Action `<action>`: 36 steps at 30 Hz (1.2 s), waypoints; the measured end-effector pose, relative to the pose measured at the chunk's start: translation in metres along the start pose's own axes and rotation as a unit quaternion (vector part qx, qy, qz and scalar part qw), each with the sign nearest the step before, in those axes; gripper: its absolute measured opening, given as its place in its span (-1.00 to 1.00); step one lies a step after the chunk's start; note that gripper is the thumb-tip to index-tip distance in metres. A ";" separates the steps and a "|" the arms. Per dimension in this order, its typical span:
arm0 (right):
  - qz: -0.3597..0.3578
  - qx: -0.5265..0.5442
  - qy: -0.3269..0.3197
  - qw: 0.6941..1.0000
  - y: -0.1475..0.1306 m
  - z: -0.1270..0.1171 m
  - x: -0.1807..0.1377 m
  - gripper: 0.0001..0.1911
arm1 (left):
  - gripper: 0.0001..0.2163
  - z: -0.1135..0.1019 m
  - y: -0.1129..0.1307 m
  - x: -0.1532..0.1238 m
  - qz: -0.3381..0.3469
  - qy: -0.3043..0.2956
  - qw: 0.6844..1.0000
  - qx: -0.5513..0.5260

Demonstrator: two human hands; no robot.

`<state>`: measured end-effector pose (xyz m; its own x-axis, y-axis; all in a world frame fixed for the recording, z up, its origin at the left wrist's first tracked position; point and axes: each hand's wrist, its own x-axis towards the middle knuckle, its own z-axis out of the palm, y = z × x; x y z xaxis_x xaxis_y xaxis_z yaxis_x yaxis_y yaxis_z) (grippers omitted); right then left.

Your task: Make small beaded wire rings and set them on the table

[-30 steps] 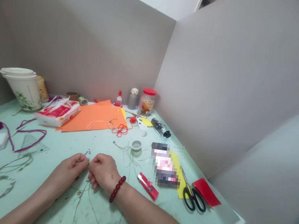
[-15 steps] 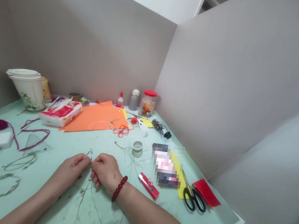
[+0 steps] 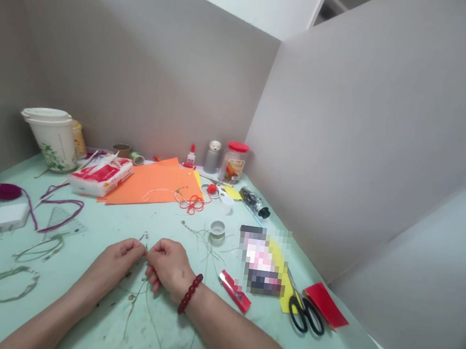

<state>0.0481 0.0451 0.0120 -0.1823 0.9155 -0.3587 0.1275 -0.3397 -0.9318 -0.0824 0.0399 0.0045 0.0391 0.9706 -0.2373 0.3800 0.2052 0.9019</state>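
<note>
Near the middle of the table my left hand [image 3: 122, 260] and my right hand [image 3: 171, 266] meet fingertip to fingertip, both pinching a thin green cord [image 3: 128, 321]. The small piece between the fingertips is mostly hidden. One strand hangs below in a wide loop, and small brown bits sit along another strand. A dark red bead bracelet [image 3: 190, 293] is on my right wrist. Two finished-looking green cord loops, a braided one [image 3: 6, 300] and a smaller one [image 3: 40, 249], lie to the left of my hands.
Right of my hands lie a red lighter [image 3: 235, 291], black-handled scissors [image 3: 306, 316] and a red packet [image 3: 326, 305]. Beyond are a small spool [image 3: 217, 231], orange sheets [image 3: 158, 185], a tissue pack [image 3: 101, 176] and a lidded cup [image 3: 52, 142]. Purple cord [image 3: 7, 192] and a white charger [image 3: 8, 217] are left.
The view has shifted slightly, so everything sits a little further right. Both hands keep their pinch on the green cord with barely any movement.
</note>
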 end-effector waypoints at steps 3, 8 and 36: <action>-0.001 -0.002 -0.001 1.000 0.000 0.000 0.001 -0.89 | -0.70 0.001 0.000 0.002 -0.007 -0.002 1.000 -0.009; -0.013 -0.022 -0.008 1.000 0.001 -0.001 -0.002 -0.92 | -0.74 -0.002 0.005 -0.001 -0.050 -0.034 0.996 -0.068; -0.018 -0.040 -0.033 0.999 -0.001 -0.003 -0.004 -0.94 | -0.86 -0.005 -0.009 0.006 0.044 0.024 0.999 0.014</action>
<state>0.0513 0.0421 0.0145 -0.2510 0.9100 -0.3299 0.1957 -0.2861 -0.9380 -0.0898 0.0445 -0.0035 0.0296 0.9898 -0.1395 0.4020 0.1160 0.9082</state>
